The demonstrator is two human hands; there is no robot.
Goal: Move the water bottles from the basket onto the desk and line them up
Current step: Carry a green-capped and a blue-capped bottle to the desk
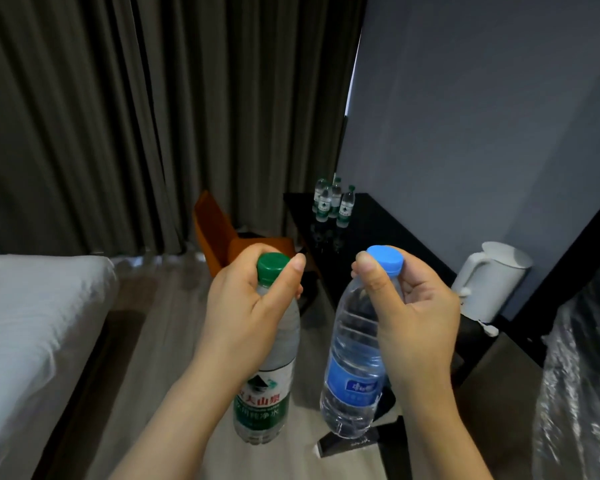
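Hanging by their necks, a green-capped clear plastic bottle (269, 344) in the left hand (246, 306) and a blue-capped, blue-labelled one (355, 362) in the right hand (416, 317); four green-capped bottles (333, 202) cluster on the far black desk (378, 237).

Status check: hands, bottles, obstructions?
Hands full: left hand grips green-cap bottle; right hand grips blue-cap bottle. On desk, other bottles clustered. Nothing blocking seen.

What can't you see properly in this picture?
Basket: outside the head view.
Small green-labelled clear bottles on the black desk: too far, overlapping; count unsure.
Neck of the green-capped clear plastic bottle: covered by the left hand.
Neck of the blue-capped clear plastic bottle: covered by the right hand.
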